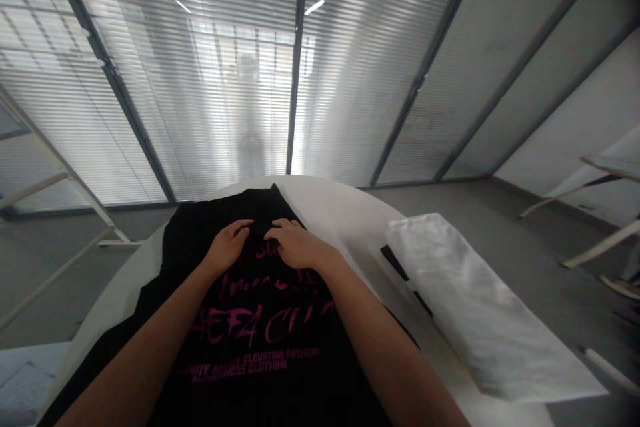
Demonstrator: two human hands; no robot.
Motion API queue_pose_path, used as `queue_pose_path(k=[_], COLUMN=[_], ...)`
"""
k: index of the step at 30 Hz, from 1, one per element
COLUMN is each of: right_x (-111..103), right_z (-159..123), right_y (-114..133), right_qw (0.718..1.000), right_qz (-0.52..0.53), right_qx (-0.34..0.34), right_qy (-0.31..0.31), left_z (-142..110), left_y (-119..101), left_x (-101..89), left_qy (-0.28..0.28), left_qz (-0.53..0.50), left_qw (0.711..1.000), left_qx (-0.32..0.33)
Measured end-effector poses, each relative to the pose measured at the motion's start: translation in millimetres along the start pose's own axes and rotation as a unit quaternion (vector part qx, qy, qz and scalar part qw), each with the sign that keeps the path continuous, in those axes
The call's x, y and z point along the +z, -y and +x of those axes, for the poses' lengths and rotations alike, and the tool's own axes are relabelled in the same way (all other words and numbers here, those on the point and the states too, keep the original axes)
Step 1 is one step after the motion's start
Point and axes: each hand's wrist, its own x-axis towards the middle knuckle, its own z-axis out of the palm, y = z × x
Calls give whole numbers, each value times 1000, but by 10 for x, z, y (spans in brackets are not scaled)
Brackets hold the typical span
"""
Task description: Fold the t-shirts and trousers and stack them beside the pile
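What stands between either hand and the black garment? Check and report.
Nothing visible does. The left hand and right hand are both right at the black garment, near the top of its pink print. The white cloth and dark strip lie off to the right, clear of both hands.

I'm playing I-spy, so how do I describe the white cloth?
Find the round white table in front of the blinds. On its right side lies the white cloth. It's plain, while the black garment on its left has pink writing.
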Motion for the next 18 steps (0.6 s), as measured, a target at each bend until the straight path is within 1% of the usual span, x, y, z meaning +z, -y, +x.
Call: queue_pose_path(k=[3, 5, 8, 11, 14, 18], right_x=[-45, -61, -62, -61, -96, -194], right_z=[-52, -72, -73, -61, -71, -116], right_y=[-15, 2, 57, 104, 108, 97], right_qw=[999, 998, 998, 998, 998, 991], right_qz=[22, 34, 40, 37, 22, -14], right_qx=[41, 56, 53, 29, 36, 93], right_qy=[7, 11, 19, 30, 44, 95], left_z=[2, 5, 16, 34, 41, 20], left_y=[21, 38, 63, 85, 96, 83], left_x=[16, 20, 20, 22, 27, 28], left_qy=[7, 13, 29, 42, 32, 9], left_qz=[12, 20, 29, 33, 21, 0], left_qw=[1000, 1000, 999, 997, 998, 999], left_qx=[-4, 4, 31, 58, 58, 45])
